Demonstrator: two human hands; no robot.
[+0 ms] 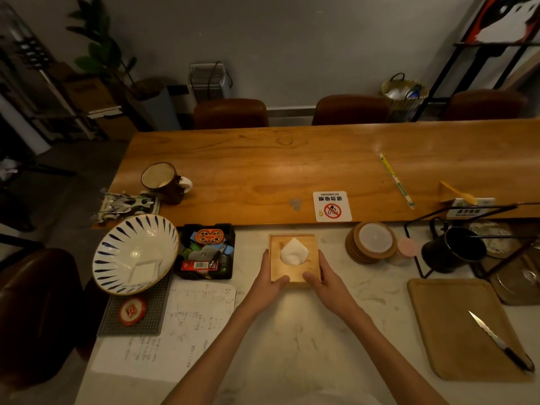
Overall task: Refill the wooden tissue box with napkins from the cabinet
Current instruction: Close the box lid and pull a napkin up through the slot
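A square wooden tissue box (304, 272) sits on the pale marble counter (295, 340), just in front of the raised wooden bar top. A white napkin (294, 252) pokes up through the round hole in its lid. My left hand (270, 280) grips the box's left side, thumb lying over the near left corner. My right hand (323, 277) grips the right side, thumb on the near right corner. Both forearms reach in from the bottom of the frame. No cabinet is in view.
Left of the box stand a black tray of small items (206, 252) and a blue-striped bowl (136, 252) on a mat, with handwritten paper (187, 325) below. To the right are stacked coasters (371, 242), a black cup rack (455, 247), and a cutting board (464, 328) with a knife (496, 340).
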